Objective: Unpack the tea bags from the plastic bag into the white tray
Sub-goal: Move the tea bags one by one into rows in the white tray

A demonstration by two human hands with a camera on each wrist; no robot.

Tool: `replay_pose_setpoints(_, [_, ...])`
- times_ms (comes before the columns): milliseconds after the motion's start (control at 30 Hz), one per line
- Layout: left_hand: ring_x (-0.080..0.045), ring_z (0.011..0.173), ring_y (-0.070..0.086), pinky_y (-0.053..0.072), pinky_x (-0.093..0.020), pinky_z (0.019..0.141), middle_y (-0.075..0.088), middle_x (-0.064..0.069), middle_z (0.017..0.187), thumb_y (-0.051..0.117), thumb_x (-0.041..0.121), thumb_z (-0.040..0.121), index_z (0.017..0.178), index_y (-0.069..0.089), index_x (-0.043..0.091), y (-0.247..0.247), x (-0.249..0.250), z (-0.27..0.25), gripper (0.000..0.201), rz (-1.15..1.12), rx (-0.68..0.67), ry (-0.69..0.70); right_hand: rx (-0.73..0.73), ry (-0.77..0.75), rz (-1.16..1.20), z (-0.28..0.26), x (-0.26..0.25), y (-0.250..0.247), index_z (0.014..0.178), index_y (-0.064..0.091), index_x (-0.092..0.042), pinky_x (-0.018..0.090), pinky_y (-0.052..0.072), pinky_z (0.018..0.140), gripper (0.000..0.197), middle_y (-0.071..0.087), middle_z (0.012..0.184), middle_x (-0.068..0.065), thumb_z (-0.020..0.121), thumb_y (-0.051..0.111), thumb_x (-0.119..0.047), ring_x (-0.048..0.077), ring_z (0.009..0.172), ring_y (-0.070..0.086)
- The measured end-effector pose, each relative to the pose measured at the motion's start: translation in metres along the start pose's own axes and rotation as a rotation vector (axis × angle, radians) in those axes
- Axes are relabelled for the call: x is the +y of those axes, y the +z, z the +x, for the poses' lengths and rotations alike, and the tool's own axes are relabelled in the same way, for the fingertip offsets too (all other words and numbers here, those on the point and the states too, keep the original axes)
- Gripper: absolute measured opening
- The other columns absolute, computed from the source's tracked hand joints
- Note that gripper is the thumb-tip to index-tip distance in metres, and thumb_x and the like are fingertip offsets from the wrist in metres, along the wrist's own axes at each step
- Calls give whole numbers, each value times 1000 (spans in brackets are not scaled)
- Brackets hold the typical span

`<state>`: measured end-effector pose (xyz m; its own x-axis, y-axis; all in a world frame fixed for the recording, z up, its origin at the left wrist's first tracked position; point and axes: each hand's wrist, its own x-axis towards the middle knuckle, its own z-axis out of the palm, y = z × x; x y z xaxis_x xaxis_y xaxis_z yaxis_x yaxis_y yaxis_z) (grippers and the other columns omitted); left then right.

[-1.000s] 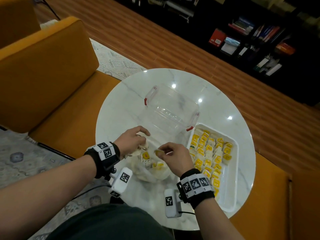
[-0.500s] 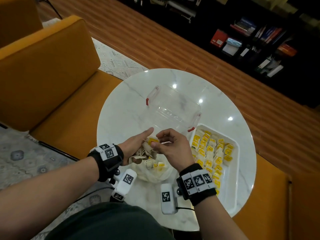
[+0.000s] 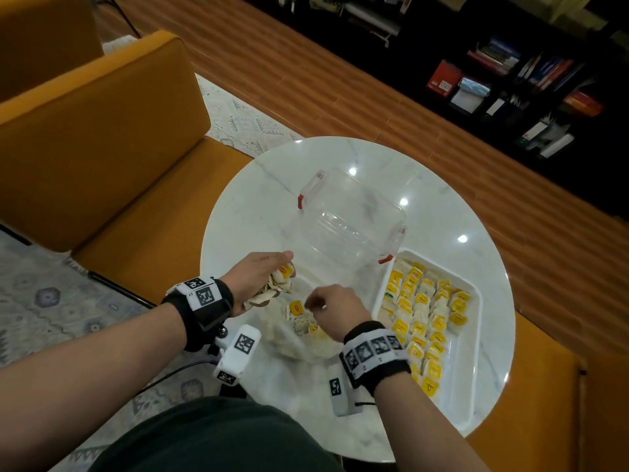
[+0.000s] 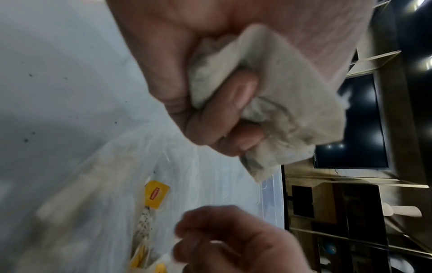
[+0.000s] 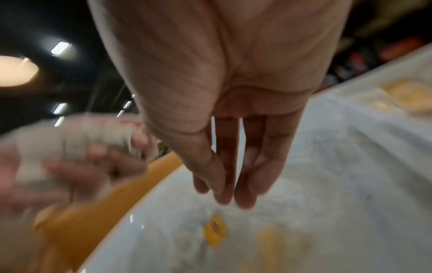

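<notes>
White tray [image 3: 474,356] mostly filled w/ tea bags [image 3: 420,311]; some left in bag [image 3: 299,330]. Bunch gripped by L hand [image 3: 260,279]; R hand [image 3: 335,306] loose, nothing held.

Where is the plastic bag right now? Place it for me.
In the head view the plastic bag lies on the near part of the round table, between the two wrists, left of the white tray and nearer than the clear container.
</notes>
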<state>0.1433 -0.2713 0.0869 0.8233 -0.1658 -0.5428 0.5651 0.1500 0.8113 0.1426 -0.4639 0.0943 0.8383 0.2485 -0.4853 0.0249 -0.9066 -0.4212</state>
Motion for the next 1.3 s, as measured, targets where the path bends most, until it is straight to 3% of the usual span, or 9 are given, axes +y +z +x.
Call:
replay_pose_setpoints(133, [-15,44,45,32,-18,39,55,-15,72,55,42,102,84,66,8,-1,0,-3,41,14,-13,8,-183,19,-391,2,-2,13,116,71,-16,39,58,86,39,68,114,14,90,50,4,36,100,68])
replay_pose_setpoints(467, [-16,47,48,35,-20,41,58,-12,69,57,41,102,85,66,5,3,-6,-6,40,43,-21,-1,-165,36,-529,-1,9,21,116,67,-16,39,54,84,32,68,112,11,94,48,-1,34,101,67])
replay_pose_setpoints(633, [-16,46,45,32,-20,42,58,-10,68,57,43,101,87,66,7,6,-4,-6,40,46,-29,-5,-103,65,-256,-1,20,11,108,74,-29,34,58,86,28,72,107,2,88,63,-13,25,97,69])
replay_pose_setpoints(800, [-18,47,42,26,-23,46,55,-10,67,58,45,100,87,68,12,7,-2,-4,37,45,-11,-2,142,-1,180,-14,30,-7,102,77,-26,20,49,75,19,68,84,-9,86,74,-16,11,81,65])
replay_pose_setpoints(900, [-16,46,43,28,-20,42,55,-4,64,56,40,103,96,71,12,14,2,-5,32,87,-4,21,295,-33,491,-25,31,-15,90,74,-31,21,55,73,17,70,81,-8,84,81,-17,12,76,71])
replay_pose_setpoints(1000, [-9,43,49,33,-18,38,56,4,60,53,31,105,106,73,12,26,4,-4,28,116,-18,54,421,-54,773,-35,31,-22,92,77,-20,27,59,75,18,74,81,-2,81,84,-9,19,76,75])
replay_pose_setpoints(1100, [-7,53,58,43,-17,45,63,0,76,56,28,104,102,75,11,38,2,-1,26,132,-59,75,466,-115,954,-46,27,-32,98,76,-6,29,61,74,20,74,81,1,79,84,-1,18,74,75])
replay_pose_setpoints(1200, [-8,49,56,41,-17,42,62,-1,72,56,23,104,93,72,8,53,3,0,24,126,-85,28,464,-197,1070,-60,25,-42,99,74,0,30,60,72,22,71,79,-1,79,82,3,16,73,72])
replay_pose_setpoints(1300, [-16,52,59,45,-21,45,66,-14,76,55,20,103,104,70,0,71,7,-1,26,35,-168,-43,402,-206,1152,-71,28,-51,102,74,1,35,61,72,24,69,83,7,79,81,3,25,78,73])
